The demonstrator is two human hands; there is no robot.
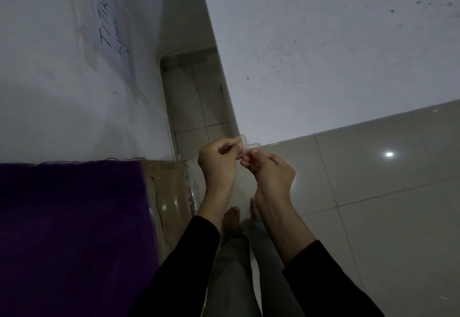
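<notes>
As the two hands met in front of the wall (323, 55) corner, clear piece (245, 143): lay between them at the fingertips, above both palms.
Left hand (217, 161): thumb and fingers curled, pinching the piece's left end.
Right hand (270, 173): fingertips (249, 159) closed on the piece's lower right edge, other fingers curled under.
Material of piece: could not be determined; small and see-through.
Sleeves (194, 254): black, ending short of both wrists.
Surroundings: purple cloth (69, 229) at left, taped cardboard box (169, 192) just beside it; tiled floor (373, 192) below; handwritten paper sheet (109, 30) on the left wall.
</notes>
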